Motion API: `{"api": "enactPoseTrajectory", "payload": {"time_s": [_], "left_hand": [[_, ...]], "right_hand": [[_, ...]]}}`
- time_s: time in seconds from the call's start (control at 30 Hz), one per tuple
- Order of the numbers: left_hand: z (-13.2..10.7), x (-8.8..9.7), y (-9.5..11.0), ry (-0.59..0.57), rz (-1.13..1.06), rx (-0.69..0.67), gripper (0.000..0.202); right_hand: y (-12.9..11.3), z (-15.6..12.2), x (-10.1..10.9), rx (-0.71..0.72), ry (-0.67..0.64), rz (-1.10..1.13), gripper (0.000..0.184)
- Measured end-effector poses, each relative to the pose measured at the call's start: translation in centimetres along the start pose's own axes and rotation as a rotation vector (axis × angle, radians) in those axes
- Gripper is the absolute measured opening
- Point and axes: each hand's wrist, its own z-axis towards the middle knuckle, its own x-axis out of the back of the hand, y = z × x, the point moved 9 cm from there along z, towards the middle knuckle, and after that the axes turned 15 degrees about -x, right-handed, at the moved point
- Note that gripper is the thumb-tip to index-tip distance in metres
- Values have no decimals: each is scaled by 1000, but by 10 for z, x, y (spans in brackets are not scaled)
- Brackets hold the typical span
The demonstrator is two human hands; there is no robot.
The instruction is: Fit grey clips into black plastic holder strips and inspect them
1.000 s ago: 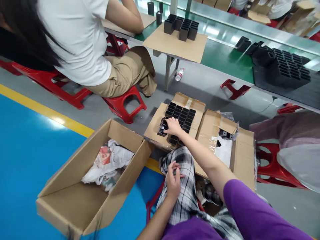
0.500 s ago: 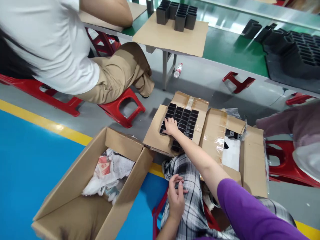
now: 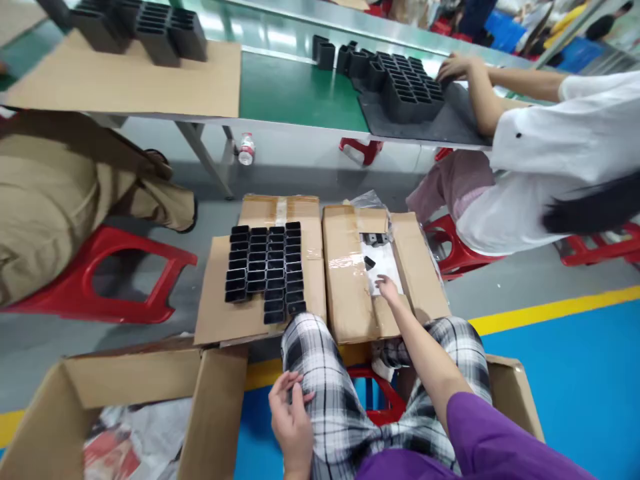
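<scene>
My right hand (image 3: 388, 288) reaches over the opening of a cardboard carton (image 3: 345, 267), its fingers stretched out and nothing visible in them. Just beyond the fingertips a small black rectangular part (image 3: 369, 263) lies on white paper (image 3: 384, 261). More dark parts (image 3: 375, 238) show at the carton's far end. My left hand (image 3: 293, 417) hovers at or rests on my left thigh, fingers loosely bent and apart, holding nothing; contact is unclear. Rows of black rectangular cups (image 3: 265, 267) stand close together on a closed carton (image 3: 311, 267) ahead of my left knee.
At lower left an open box (image 3: 215, 407) holds crumpled paper (image 3: 150, 427). A green workbench (image 3: 300, 93) carries black cup stacks (image 3: 410, 87). A co-worker's hand (image 3: 457, 67) touches those at right; another person sits at left beside a red stool (image 3: 125, 273).
My right hand has left the rows of black cups and moved right to the open carton. The view has swung right, bringing in the right-hand co-worker. My left hand stays by my thigh.
</scene>
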Motion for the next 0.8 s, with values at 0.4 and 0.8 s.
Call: {"api": "enactPoseTrajectory", "payload": {"time_s": [0.4, 0.8], "left_hand": [[48, -102, 77, -396, 720, -569, 44], [121, -252, 33, -628, 693, -531, 58]], "right_hand": [[-17, -114, -102, 190, -463, 419, 46], [-5, 63, -30, -113, -320, 529, 33]]}}
